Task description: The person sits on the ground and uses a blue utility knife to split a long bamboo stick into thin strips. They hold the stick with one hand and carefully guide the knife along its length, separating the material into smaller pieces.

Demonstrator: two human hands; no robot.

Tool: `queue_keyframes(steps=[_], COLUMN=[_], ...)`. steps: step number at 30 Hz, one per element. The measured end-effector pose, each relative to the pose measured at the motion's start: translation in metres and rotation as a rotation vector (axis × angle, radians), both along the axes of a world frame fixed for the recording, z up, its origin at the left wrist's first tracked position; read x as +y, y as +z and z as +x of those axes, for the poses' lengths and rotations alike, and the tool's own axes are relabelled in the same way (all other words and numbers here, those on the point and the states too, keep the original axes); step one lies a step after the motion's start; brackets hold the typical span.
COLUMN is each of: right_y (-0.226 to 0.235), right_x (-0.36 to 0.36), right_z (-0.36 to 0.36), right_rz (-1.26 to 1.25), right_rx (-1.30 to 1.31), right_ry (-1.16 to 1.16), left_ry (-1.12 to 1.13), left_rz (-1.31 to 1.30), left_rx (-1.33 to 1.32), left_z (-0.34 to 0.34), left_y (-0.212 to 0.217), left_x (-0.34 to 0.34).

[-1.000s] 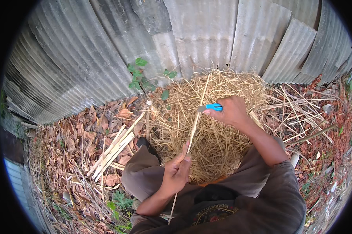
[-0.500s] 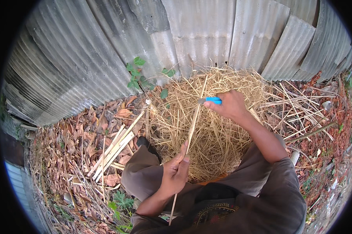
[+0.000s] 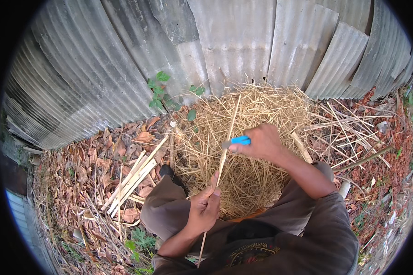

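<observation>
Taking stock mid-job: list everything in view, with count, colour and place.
Thin strip: one, pale tan, centre
Knife: one, blue-handled, blade at the strip
Shavings heap: one, yellowish, centre
Split sticks: several, pale, left
Scattered sticks: many, pale, right
Dry leaves: many, brown, mostly left
Leafy plants: several, green, left of centre
Corrugated sheets: several, grey, along top
Trousers: one pair, brown, lower middle
Shirt: one, dark, lower edge
Left grip: one, bare, on the strip
Right grip: one, bare, around the knife

right hand (image 3: pixel 264 142): drawn back | blue-handled knife (image 3: pixel 241 140): lower along pale strip (image 3: pixel 234 117), nearer left hand (image 3: pixel 203 210)
</observation>
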State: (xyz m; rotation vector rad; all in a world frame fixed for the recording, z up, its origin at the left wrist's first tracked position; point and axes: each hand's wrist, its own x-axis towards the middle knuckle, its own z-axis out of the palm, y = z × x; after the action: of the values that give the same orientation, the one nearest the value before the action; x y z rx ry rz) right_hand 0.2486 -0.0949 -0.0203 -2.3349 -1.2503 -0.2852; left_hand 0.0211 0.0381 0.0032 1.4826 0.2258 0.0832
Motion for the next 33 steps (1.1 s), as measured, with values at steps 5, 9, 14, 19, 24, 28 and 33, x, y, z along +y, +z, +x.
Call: queue_keyframes(steps=[5, 9, 14, 19, 24, 28, 33], right_y=[0.007, 0.01, 0.009, 0.006, 0.015, 0.011, 0.015], right_x=[0.0, -0.001, 0.003, 0.004, -0.005, 0.0, -0.001], right_z=[-0.002, -0.002, -0.015, -0.006, 0.015, -0.022, 0.008], right_rz=[-0.022, -0.04, -0.011, -0.061, -0.091, -0.081, -0.109], right_rx=[0.08, 0.024, -0.005, 0.079, -0.11, 0.021, -0.008], right_ry=[-0.049, 0.009, 0.014, -0.037, -0.054, 0.044, -0.047], left_ry=[0.008, 0.024, 0.031, 0.036, 0.012, 0.016, 0.042], left_rz=[-0.031, -0.02, 0.025, -0.02, 0.032, 0.004, -0.066], left_rx=[0.015, 0.032, 0.029, 0.056, 0.03, 0.031, 0.011], left_z=[-0.003, 0.004, 0.004, 0.001, 0.002, 0.002, 0.005], left_y=[0.005, 0.005, 0.0, 0.002, -0.001, 0.0, 0.008], left_x=[-0.002, -0.002, 0.0, -0.001, -0.001, -0.001, -0.004])
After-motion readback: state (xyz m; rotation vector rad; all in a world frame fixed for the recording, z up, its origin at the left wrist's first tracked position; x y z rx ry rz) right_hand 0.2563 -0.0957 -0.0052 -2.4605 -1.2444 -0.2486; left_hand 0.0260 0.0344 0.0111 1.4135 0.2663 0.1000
